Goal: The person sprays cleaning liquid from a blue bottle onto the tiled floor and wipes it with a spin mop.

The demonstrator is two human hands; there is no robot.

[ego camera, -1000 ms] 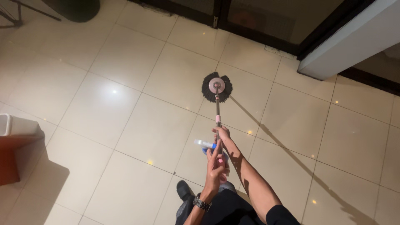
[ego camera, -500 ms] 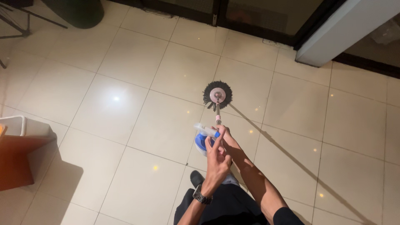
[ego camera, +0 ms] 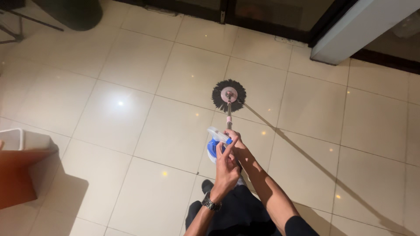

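A long mop with a thin metal-and-pink handle [ego camera: 229, 116] and a round head of dark strands [ego camera: 229, 95] was held out in front of the body, its head resting on the glossy cream floor tiles [ego camera: 131, 65]. The right hand [ego camera: 236, 144] was closed around the handle, lower down the shaft. The left hand [ego camera: 226, 168], a metal wristwatch [ego camera: 211, 203] on its wrist, was wrapped around a blue-and-white spray bottle [ego camera: 215, 143], with 1 finger stretched towards the handle. A white bin [ego camera: 24, 140] and a reddish-brown cabinet [ego camera: 17, 179] were seen at the left edge, well apart from the mop
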